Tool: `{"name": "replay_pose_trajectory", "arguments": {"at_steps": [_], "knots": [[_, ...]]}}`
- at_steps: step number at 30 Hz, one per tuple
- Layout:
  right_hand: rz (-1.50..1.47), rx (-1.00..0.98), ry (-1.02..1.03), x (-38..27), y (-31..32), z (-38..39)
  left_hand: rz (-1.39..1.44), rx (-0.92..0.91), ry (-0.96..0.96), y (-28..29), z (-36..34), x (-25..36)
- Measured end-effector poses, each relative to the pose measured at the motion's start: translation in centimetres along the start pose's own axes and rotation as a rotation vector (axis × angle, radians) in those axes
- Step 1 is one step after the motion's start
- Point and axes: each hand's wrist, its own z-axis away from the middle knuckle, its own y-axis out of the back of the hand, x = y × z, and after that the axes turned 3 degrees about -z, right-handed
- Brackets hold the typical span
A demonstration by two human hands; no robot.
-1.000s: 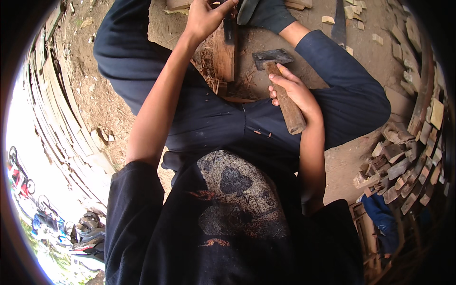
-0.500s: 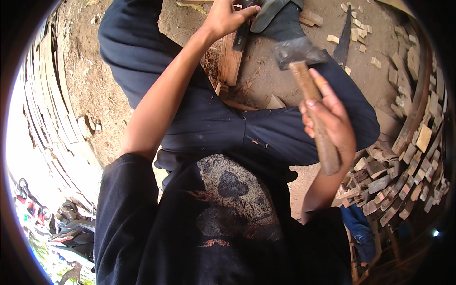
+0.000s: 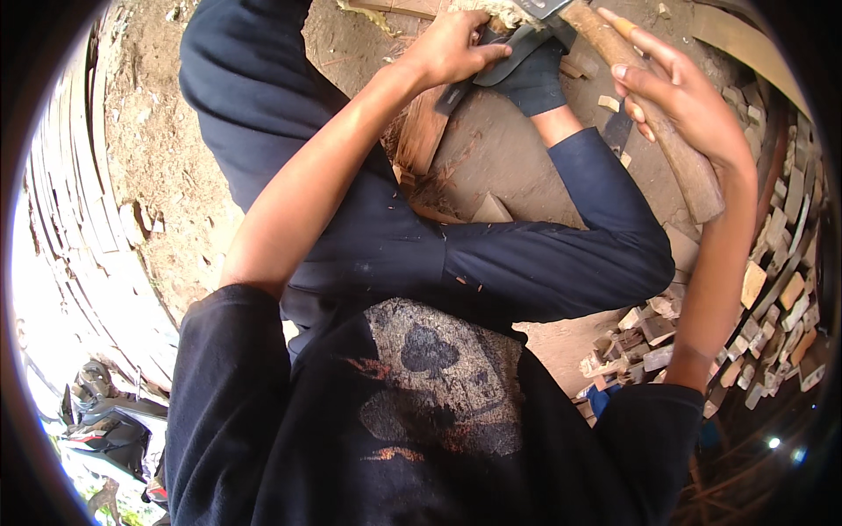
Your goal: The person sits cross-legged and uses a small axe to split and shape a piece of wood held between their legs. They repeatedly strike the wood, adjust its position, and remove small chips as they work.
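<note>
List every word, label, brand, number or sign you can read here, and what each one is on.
None can be read.
Dark flat tool in the left hand: a faint pale mark, too small to read.
Black shirt: a worn print with a dark spade shape and orange marks, no legible words.
Wooden handle in the right hand: no lettering visible.
</note>
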Motion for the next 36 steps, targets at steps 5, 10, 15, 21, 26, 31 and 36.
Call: {"name": "replay_pose_trajectory", "arguments": {"at_steps": [5, 10, 15, 21, 26, 31, 36], "knots": [[-0.005, 0.117, -0.121, -1.8, 1.0, -1.1, 0.307, -0.016, 0.143, 0.8, -0.2, -0.6], [-0.095, 0.203, -0.036, -0.6, -0.8, -2.3, 0.248, -0.055, 0.133, 0.3, -0.7, -0.7], [-0.126, 0.074, -0.167, -1.3, 0.0, -2.0, 0.213, -0.056, 0.065, -0.2, -0.5, -1.5], [-0.266, 0.221, -0.057, -0.6, -0.6, -2.1, 0.207, -0.07, 0.049, -0.8, -0.8, -1.4], [-0.068, 0.041, -0.152, -2.3, -0.4, -2.3, 0.199, -0.071, 0.061, -0.2, -0.1, -1.5], [-0.238, 0.246, -0.069, -2.6, -0.7, -2.9, 0.228, -0.068, 0.053, -0.7, -0.5, -1.6], [-0.067, 0.091, -0.045, -1.4, -1.9, -3.1, 0.202, -0.078, 0.077, -0.2, 0.1, -1.6]]}}
